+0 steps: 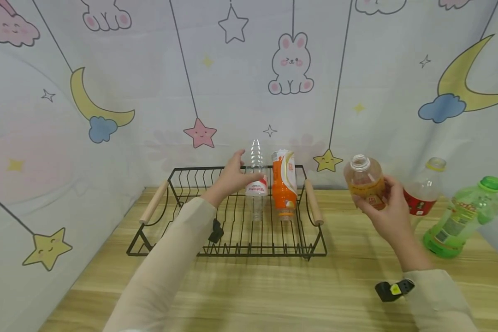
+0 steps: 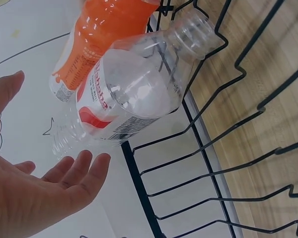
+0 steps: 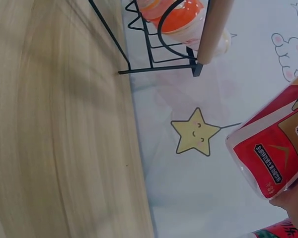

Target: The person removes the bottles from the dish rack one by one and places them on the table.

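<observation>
My left hand (image 1: pixel 231 179) is spread beside a clear plastic bottle (image 1: pixel 256 187) with a red and white label, which leans neck down in a black wire dish rack (image 1: pixel 232 254). In the left wrist view, the fingers (image 2: pixel 92 173) are parted from the thumb and grip nothing. An orange and white bottle (image 1: pixel 285 180), also neck down, stands right beside the clear one. To the right of the rack, my right hand (image 1: pixel 392 210) holds a capless, clear plastic bottle (image 1: pixel 360 177), mouth up. Its red and gold label (image 3: pixel 270 158) shows in the right wrist view.
Two more bottles stand on the wooden table (image 1: pixel 274 295) at the right: a clear one with a red label (image 1: pixel 422 196) and a green one (image 1: pixel 456 221). Wooden handles (image 1: pixel 314 202) flank the rack. A patterned cloth (image 1: pixel 149 92) hangs behind.
</observation>
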Tool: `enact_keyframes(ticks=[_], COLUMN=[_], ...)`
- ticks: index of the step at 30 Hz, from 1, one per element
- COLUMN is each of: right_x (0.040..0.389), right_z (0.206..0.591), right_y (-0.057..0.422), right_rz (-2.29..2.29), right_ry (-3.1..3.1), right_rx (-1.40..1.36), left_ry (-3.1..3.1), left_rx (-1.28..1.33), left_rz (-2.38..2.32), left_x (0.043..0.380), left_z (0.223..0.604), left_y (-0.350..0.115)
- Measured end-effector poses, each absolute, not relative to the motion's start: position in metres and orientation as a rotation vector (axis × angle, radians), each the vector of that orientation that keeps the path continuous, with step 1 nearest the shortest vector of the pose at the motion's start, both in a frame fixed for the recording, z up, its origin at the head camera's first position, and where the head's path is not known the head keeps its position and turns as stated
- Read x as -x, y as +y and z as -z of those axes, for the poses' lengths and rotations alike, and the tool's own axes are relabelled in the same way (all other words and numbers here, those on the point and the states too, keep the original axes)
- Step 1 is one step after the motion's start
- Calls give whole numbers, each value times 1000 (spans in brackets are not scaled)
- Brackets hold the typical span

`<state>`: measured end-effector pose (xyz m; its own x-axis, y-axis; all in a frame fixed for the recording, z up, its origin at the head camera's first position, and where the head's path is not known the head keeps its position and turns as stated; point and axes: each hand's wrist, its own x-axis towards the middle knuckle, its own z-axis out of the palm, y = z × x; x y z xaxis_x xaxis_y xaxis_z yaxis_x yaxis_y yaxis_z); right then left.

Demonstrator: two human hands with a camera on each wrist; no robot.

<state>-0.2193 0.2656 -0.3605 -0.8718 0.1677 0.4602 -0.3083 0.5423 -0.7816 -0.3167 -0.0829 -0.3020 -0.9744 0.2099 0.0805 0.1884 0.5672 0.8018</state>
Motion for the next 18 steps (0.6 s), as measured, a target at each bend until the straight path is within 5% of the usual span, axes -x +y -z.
enact_keyframes(ticks=[18], right_x=[229], right_z=[378], right_y=[268], right_rz=[-1401], right_ry=[-2296], right_rx=[-13], left_ry=[2783], left_rx=[-308], left_rz=[-1399], left_x=[323], left_z=[316], left_y=[-83])
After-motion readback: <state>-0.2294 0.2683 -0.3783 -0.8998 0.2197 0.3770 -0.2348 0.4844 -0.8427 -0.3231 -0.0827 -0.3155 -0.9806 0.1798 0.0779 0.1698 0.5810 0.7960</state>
